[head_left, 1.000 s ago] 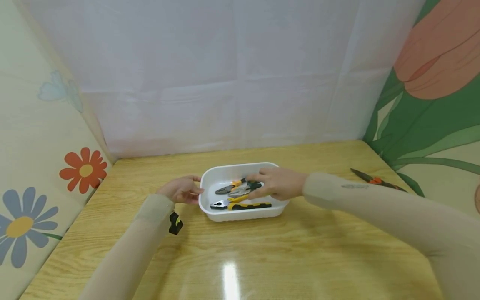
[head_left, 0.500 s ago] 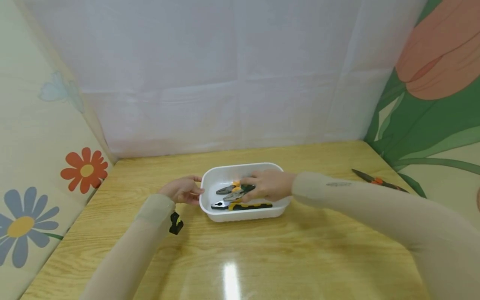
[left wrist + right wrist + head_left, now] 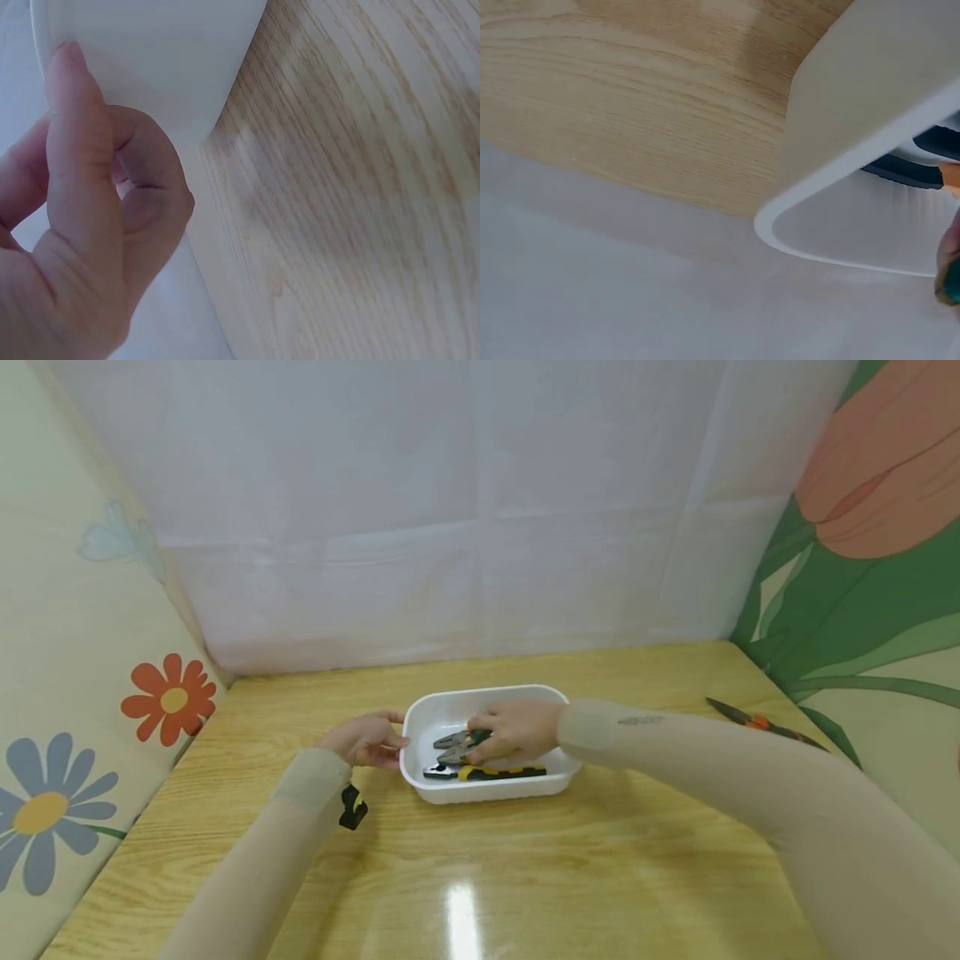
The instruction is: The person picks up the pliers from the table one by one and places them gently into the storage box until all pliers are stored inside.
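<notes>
The white tray (image 3: 487, 790) sat on the wooden table (image 3: 600, 868), the person's hands at opposite ends of it. The right hand (image 3: 521, 728) reached inside, its fingers pinching the middle pliers (image 3: 453, 754) by the dark green handles, metal nose pointing left. The left hand (image 3: 367, 742) held the tray's left end, thumb against the wall near the rim and the other fingers bent beside it. Inside, black-and-yellow pliers (image 3: 504, 773) lay along the near wall, and the nose of the rear pliers (image 3: 448, 741) showed just behind the gripped pair. A dark tool with an orange part (image 3: 760, 723) lay well apart at the table's right side, near the flower-painted panel (image 3: 885, 610). A pale sheet (image 3: 360, 527) hung behind the table.
</notes>
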`<state>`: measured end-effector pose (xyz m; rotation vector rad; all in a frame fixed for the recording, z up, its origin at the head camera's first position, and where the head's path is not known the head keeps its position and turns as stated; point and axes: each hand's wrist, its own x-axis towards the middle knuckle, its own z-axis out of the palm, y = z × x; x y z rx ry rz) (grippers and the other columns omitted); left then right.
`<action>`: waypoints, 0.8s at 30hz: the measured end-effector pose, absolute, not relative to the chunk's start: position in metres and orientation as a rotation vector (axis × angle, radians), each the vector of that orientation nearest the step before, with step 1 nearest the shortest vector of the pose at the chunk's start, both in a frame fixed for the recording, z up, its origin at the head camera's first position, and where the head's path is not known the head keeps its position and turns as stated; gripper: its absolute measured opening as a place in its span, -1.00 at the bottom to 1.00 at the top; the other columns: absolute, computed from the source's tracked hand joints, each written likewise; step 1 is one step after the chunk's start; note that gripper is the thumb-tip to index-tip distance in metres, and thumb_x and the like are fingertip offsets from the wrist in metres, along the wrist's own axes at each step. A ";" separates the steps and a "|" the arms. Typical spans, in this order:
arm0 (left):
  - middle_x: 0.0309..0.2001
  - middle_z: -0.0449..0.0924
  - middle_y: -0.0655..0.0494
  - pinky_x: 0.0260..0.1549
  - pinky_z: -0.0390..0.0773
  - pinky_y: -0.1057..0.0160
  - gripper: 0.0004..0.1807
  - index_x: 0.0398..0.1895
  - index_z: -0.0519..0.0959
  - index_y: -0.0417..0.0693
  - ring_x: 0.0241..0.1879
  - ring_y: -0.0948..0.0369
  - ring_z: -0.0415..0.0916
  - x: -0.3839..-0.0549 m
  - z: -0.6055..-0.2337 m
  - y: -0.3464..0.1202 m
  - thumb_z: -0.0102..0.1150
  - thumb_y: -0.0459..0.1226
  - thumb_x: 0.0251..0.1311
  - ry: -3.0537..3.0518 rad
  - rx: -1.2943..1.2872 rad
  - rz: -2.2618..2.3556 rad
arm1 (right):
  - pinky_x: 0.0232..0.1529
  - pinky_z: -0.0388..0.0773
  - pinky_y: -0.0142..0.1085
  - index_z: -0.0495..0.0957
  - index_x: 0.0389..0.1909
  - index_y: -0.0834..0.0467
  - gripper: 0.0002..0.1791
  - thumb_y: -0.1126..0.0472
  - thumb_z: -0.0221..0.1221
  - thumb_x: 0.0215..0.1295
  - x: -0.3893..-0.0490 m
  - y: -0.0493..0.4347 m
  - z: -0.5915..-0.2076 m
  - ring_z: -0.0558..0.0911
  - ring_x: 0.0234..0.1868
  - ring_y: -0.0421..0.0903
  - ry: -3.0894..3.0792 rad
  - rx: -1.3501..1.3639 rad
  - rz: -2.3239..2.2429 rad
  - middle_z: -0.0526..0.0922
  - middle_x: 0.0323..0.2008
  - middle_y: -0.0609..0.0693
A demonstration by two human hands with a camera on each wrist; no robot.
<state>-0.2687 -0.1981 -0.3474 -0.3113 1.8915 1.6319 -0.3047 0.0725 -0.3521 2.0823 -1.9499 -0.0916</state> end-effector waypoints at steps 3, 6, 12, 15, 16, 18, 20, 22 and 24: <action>-0.20 0.28 -0.12 -0.49 0.61 0.43 -0.45 0.34 0.09 -0.25 -0.45 0.20 0.41 -0.269 -0.348 -0.199 -0.13 -0.60 0.31 1.896 -0.317 1.628 | -0.48 0.52 -0.31 0.61 -0.01 -0.13 -0.72 0.04 0.28 0.26 -0.307 0.072 -0.356 0.49 -0.37 -0.05 -1.965 2.077 -0.088 0.54 -0.04 0.11; -0.21 0.29 -0.12 -0.50 0.61 0.44 -0.46 0.33 0.09 -0.24 -0.46 0.19 0.40 -0.269 -0.348 -0.199 -0.13 -0.60 0.31 1.901 -0.320 1.625 | -0.43 0.57 -0.28 0.57 0.05 -0.13 -0.68 0.03 0.27 0.27 -0.312 0.074 -0.363 0.53 -0.31 -0.02 -2.017 2.076 -0.078 0.53 0.01 0.13; -0.24 0.29 -0.12 -0.51 0.60 0.43 -0.46 0.32 0.10 -0.23 -0.47 0.20 0.40 -0.270 -0.348 -0.198 -0.11 -0.60 0.30 1.910 -0.317 1.625 | -0.15 0.62 -0.17 0.42 0.26 -0.15 -0.52 0.05 0.19 0.32 -0.316 0.079 -0.376 0.55 -0.07 0.06 -2.249 2.051 -0.182 0.45 0.19 0.10; -0.25 0.29 -0.13 -0.51 0.59 0.43 -0.46 0.33 0.10 -0.24 -0.48 0.19 0.40 -0.270 -0.347 -0.198 -0.11 -0.60 0.30 1.909 -0.315 1.630 | 0.00 0.58 -0.10 0.34 0.37 -0.13 -0.37 0.07 0.25 0.27 -0.312 0.081 -0.370 0.47 0.07 0.12 -2.381 2.059 -0.260 0.33 0.31 0.13; -0.26 0.29 -0.12 -0.51 0.59 0.44 -0.46 0.32 0.10 -0.23 -0.48 0.20 0.40 -0.269 -0.348 -0.198 -0.11 -0.60 0.30 1.914 -0.314 1.627 | 0.04 0.56 -0.09 0.32 0.39 -0.13 -0.33 0.07 0.27 0.25 -0.311 0.081 -0.368 0.45 0.10 0.13 -2.407 2.061 -0.290 0.30 0.34 0.13; -0.27 0.30 -0.11 -0.51 0.59 0.44 -0.46 0.32 0.11 -0.24 -0.49 0.20 0.40 -0.270 -0.348 -0.199 -0.12 -0.60 0.30 1.920 -0.309 1.622 | 0.08 0.54 -0.08 0.28 0.42 -0.12 -0.28 0.05 0.27 0.24 -0.310 0.082 -0.366 0.42 0.14 0.14 -2.423 2.058 -0.324 0.27 0.37 0.13; -0.28 0.31 -0.11 -0.51 0.59 0.44 -0.47 0.32 0.12 -0.24 -0.50 0.20 0.41 -0.269 -0.348 -0.199 -0.11 -0.60 0.30 1.928 -0.301 1.614 | 0.12 0.51 -0.06 0.27 0.43 -0.09 -0.28 0.04 0.26 0.24 -0.310 0.083 -0.363 0.40 0.18 0.16 -2.421 2.061 -0.334 0.26 0.39 0.13; -0.28 0.31 -0.11 -0.51 0.60 0.44 -0.46 0.31 0.12 -0.25 -0.50 0.20 0.41 -0.269 -0.349 -0.200 -0.10 -0.60 0.29 1.935 -0.296 1.606 | 0.14 0.50 -0.05 0.30 0.41 -0.07 -0.33 0.07 0.23 0.28 -0.310 0.085 -0.363 0.42 0.18 0.17 -2.361 2.058 -0.290 0.31 0.36 0.14; -0.27 0.31 -0.12 -0.50 0.60 0.44 -0.45 0.32 0.12 -0.25 -0.49 0.20 0.41 -0.269 -0.349 -0.200 -0.09 -0.61 0.28 1.938 -0.295 1.600 | 0.10 0.53 -0.05 0.33 0.39 -0.06 -0.38 0.08 0.21 0.30 -0.307 0.088 -0.359 0.43 0.19 0.17 -2.340 2.041 -0.249 0.34 0.34 0.15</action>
